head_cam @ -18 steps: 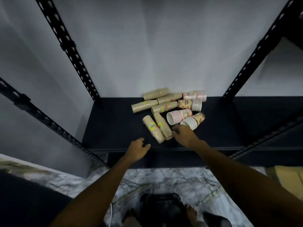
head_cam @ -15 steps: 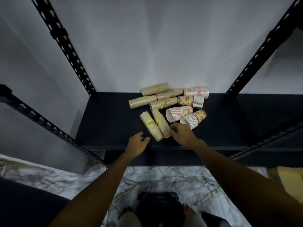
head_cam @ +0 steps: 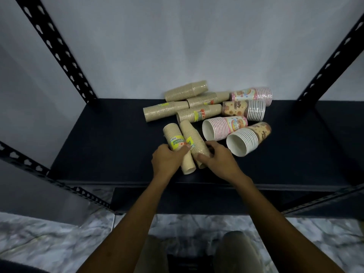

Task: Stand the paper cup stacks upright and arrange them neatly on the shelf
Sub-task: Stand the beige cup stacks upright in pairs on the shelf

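Progress: none upright | ten paper cup stacks [head_cam: 208, 115] lying, frame centre, dark shelf [head_cam: 110, 134] | left hand [head_cam: 167, 160] fingers clamped on labelled kraft stack [head_cam: 175, 140]; right hand [head_cam: 216, 158] fingers clamped on neighbouring kraft stack [head_cam: 194, 136]

Perforated black steel uprights [head_cam: 57, 50] rise at the rear left and rear right [head_cam: 332, 60] against a plain pale wall [head_cam: 181, 36]. Slotted black rails run diagonally at lower left [head_cam: 59, 182] and lower right [head_cam: 323, 200]. Grey-veined marble flooring [head_cam: 49, 239] lies below, partly covered by khaki-clad knees [head_cam: 236, 251], the picture blurred there.
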`<move>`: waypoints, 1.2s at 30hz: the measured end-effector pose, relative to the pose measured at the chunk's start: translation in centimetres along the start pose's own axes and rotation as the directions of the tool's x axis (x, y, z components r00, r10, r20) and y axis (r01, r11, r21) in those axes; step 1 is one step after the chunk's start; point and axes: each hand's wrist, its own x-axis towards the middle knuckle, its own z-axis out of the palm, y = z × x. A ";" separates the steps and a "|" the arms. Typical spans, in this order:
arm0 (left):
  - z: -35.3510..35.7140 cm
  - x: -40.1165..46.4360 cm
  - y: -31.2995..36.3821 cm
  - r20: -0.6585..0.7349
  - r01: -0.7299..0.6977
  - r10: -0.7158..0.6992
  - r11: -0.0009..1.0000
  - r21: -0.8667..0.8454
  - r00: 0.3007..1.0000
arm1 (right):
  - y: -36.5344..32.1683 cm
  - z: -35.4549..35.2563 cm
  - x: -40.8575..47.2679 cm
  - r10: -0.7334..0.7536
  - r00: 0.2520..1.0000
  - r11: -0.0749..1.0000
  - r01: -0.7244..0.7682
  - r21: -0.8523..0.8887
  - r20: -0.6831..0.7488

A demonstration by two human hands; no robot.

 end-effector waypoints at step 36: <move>-5.8 3.3 -4.9 0.409 -0.736 0.711 0.225 0.638 0.572 | -1.6 -1.2 0.0 -0.172 0.980 0.767 0.196 -0.611 0.098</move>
